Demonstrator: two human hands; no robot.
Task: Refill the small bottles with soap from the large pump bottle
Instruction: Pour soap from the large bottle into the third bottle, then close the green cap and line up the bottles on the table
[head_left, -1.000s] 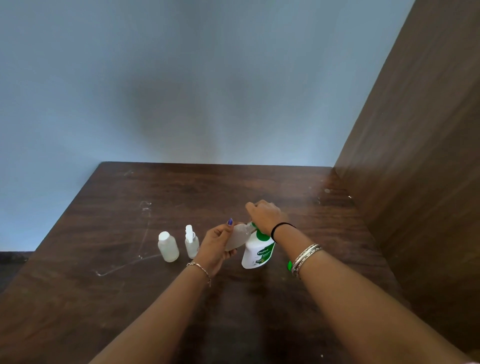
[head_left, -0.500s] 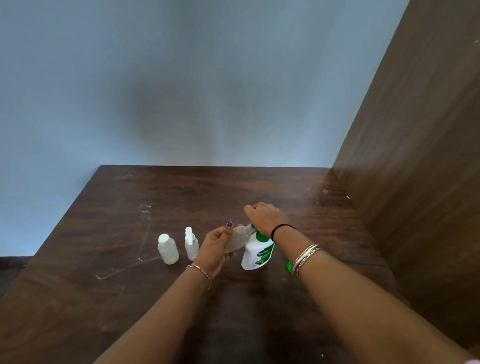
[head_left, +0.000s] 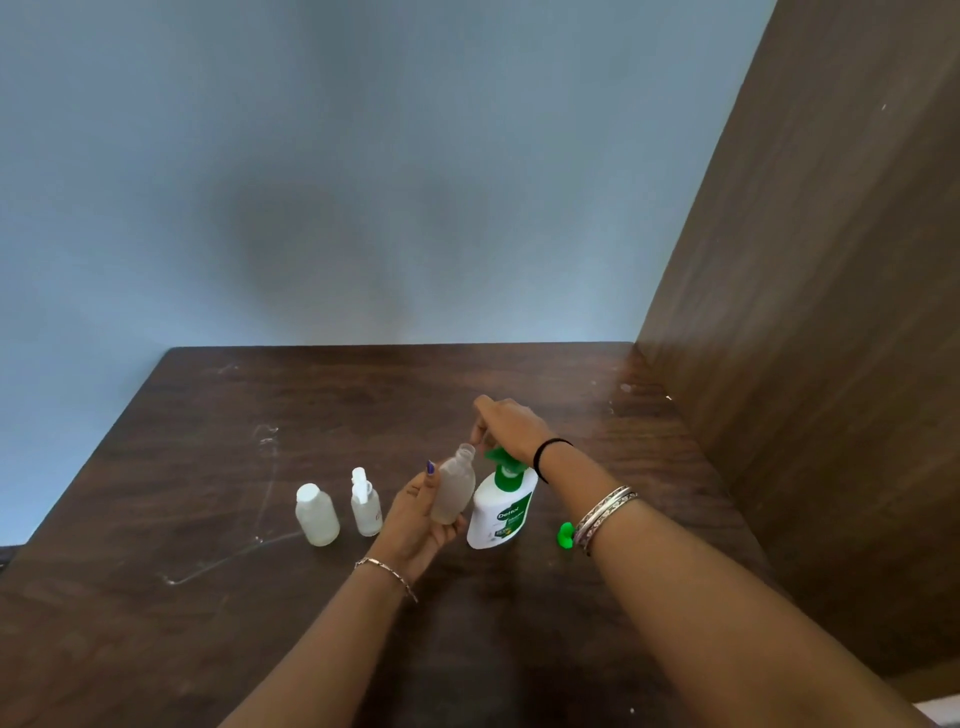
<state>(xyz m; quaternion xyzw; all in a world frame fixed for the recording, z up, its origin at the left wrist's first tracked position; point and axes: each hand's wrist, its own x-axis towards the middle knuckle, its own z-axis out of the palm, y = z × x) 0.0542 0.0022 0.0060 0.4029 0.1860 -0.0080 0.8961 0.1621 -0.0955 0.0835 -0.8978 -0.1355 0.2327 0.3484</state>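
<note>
Dettol pump bottle (head_left: 500, 512) under loosely curled right hand (head_left: 511, 427); left hand (head_left: 422, 512) grips small bottle (head_left: 454, 488).

Table (head_left: 208, 597) against wall behind, wooden panel (head_left: 831, 364) along right side. Pump bottle (head_left: 498, 514) stands mid-table. Open small bottle (head_left: 454, 491) in left hand (head_left: 421, 519), just left of pump bottle, mouth near spout. Right hand (head_left: 511, 426) above pump head. Spray bottle (head_left: 365, 504) left of left hand; capped bottle (head_left: 316, 515) further left. Cap (head_left: 565, 535) on table right of pump bottle, partly behind right forearm.
</note>
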